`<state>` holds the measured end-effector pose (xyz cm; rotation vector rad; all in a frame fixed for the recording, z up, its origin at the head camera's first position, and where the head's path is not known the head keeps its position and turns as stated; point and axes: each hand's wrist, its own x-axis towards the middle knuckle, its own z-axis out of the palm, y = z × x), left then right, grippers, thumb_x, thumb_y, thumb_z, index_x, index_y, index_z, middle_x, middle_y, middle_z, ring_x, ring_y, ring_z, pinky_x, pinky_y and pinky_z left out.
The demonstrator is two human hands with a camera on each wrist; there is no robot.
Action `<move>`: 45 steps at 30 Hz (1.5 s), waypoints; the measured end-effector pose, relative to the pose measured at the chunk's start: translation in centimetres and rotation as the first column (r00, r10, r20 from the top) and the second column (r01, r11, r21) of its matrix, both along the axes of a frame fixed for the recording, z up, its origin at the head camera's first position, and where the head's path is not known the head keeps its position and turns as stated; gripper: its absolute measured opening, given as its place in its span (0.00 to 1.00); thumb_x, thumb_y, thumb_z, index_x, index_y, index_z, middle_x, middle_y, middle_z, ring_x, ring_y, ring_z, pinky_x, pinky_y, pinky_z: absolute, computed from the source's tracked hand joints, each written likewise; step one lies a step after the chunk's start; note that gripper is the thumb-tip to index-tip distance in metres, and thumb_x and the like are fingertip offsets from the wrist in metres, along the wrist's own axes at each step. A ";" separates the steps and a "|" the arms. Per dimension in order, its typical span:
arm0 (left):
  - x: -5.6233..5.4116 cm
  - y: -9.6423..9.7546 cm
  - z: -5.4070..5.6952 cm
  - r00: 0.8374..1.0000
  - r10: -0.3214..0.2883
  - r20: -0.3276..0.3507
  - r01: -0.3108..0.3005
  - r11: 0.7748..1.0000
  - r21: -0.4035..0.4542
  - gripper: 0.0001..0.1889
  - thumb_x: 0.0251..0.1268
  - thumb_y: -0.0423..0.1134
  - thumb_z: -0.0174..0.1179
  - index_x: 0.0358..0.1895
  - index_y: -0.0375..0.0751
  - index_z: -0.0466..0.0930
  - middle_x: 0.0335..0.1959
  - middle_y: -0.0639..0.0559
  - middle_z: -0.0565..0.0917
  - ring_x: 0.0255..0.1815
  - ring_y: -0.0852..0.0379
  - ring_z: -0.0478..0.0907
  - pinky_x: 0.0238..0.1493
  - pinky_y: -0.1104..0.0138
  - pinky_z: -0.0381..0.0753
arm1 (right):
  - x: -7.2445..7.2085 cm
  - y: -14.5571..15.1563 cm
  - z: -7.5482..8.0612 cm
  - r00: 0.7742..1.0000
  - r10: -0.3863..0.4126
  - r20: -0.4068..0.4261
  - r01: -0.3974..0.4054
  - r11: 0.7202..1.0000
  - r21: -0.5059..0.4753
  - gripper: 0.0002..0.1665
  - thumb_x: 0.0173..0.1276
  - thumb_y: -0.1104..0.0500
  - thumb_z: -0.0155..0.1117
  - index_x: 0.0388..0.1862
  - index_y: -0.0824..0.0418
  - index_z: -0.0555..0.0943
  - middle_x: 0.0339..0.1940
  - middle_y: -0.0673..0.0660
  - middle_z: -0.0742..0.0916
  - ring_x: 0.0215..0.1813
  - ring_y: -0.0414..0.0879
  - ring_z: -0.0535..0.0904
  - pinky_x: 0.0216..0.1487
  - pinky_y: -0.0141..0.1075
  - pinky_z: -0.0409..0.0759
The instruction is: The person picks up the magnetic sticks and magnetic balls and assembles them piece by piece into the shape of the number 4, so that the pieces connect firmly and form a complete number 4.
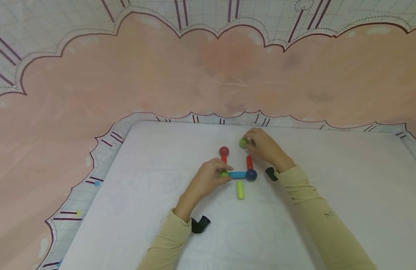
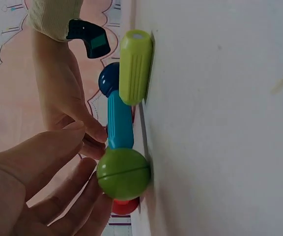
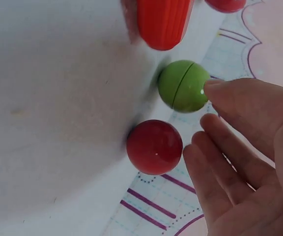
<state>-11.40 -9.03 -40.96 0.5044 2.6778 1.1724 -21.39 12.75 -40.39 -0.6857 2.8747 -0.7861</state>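
In the head view, my left hand (image 1: 209, 173) is around a green ball (image 2: 124, 173) at one end of a blue rod (image 1: 237, 175). Its fingers lie close against that ball, with the thumb apart. A dark blue ball (image 1: 251, 175) caps the rod's other end, and a red rod (image 1: 249, 162) rises from it. My right hand (image 1: 263, 146) touches a second green ball (image 3: 183, 86) with its thumb. Beside its other fingers sits a red ball (image 3: 154, 147), hidden by the hand in the head view. Another red ball (image 1: 223, 151) tops the left red rod (image 1: 223, 159).
A loose yellow-green rod (image 1: 240, 190) lies on the white table (image 1: 329, 210) in front of the blue rod. Black wrist straps (image 1: 200, 224) show at both sleeves. The table's far edge meets a patterned cloth (image 1: 208, 75).
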 end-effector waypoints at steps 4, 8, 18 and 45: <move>0.1 0.5 -0.2 1.000 -0.018 -0.018 0.018 1.000 -0.005 0.14 0.60 0.36 0.70 0.50 0.41 0.87 0.44 0.50 0.84 0.41 0.55 0.76 0.46 0.66 0.80 | -0.1 0.5 -0.3 1.000 -0.005 -0.029 0.005 1.000 0.004 0.16 0.67 0.70 0.61 0.53 0.70 0.82 0.54 0.66 0.83 0.58 0.59 0.76 0.66 0.51 0.75; 0.1 1.0 -0.4 0.999 -0.026 -0.019 0.026 1.000 -0.004 0.14 0.60 0.35 0.71 0.50 0.42 0.87 0.44 0.51 0.84 0.43 0.56 0.78 0.50 0.66 0.81 | -0.1 0.8 -0.6 0.998 0.006 -0.061 -0.006 1.000 -0.009 0.15 0.67 0.71 0.60 0.52 0.74 0.81 0.52 0.69 0.82 0.58 0.61 0.75 0.66 0.52 0.74; 0.1 2.1 -0.5 0.998 -0.067 0.023 0.066 0.997 0.040 0.16 0.61 0.35 0.69 0.53 0.42 0.86 0.50 0.51 0.86 0.52 0.55 0.80 0.59 0.61 0.79 | -0.5 1.7 -1.1 0.996 0.013 -0.094 -0.012 1.000 0.007 0.17 0.67 0.73 0.59 0.54 0.76 0.79 0.52 0.70 0.83 0.59 0.63 0.75 0.68 0.52 0.72; -1.5 4.5 -1.2 0.992 -0.119 0.027 0.121 0.990 -0.072 0.20 0.62 0.39 0.70 0.58 0.47 0.83 0.55 0.55 0.85 0.57 0.59 0.78 0.64 0.65 0.76 | -1.2 2.7 -1.5 0.996 -0.048 -0.079 0.044 0.998 -0.045 0.16 0.66 0.77 0.56 0.52 0.76 0.81 0.55 0.71 0.83 0.63 0.64 0.76 0.69 0.54 0.69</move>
